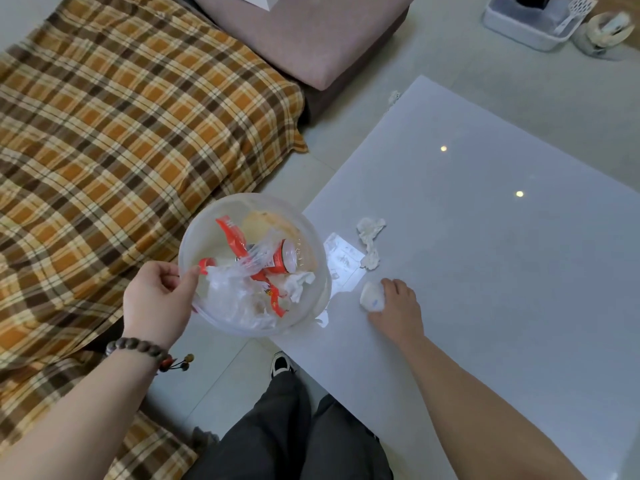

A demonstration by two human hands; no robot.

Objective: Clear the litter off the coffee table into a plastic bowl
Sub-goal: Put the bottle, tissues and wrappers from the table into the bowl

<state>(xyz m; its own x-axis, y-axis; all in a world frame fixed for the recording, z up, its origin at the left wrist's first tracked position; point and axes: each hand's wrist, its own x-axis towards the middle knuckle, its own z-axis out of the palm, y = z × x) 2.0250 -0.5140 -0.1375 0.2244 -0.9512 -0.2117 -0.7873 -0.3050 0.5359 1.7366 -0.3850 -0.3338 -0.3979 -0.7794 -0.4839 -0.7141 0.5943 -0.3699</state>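
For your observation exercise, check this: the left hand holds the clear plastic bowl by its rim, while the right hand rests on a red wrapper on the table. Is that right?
Not quite. In the head view, the right hand rests on a white wad, not a red wrapper. The left hand does hold the clear plastic bowl by its rim.

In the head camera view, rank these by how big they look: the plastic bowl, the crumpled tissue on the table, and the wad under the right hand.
1. plastic bowl, though held nearer the camera
2. crumpled tissue
3. wad, partly hidden by the right hand
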